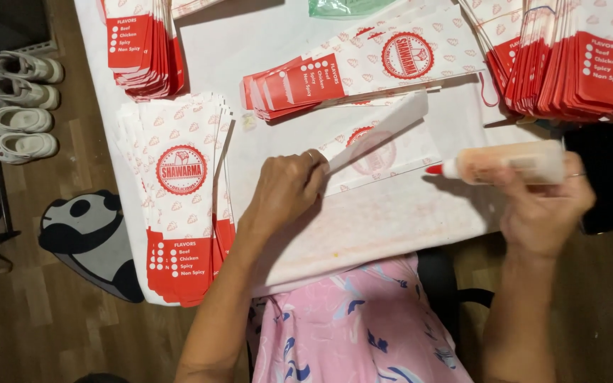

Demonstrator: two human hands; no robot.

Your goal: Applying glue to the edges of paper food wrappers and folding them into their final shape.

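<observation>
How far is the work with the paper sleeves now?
Looks done: the flat stack of red-and-white paper sleeves at the left. In hand: the left hand holds up the flap of one sleeve, and the right hand aims a glue bottle at it. Probably left: the bundles at the top right.

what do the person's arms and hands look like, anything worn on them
Both arms are bare, with no sleeves showing. The left hand has a thin ring on one finger. The right hand also wears a thin ring. No gloves, watch or bracelets show. The clothing below is pink with a blue and white pattern.
</observation>
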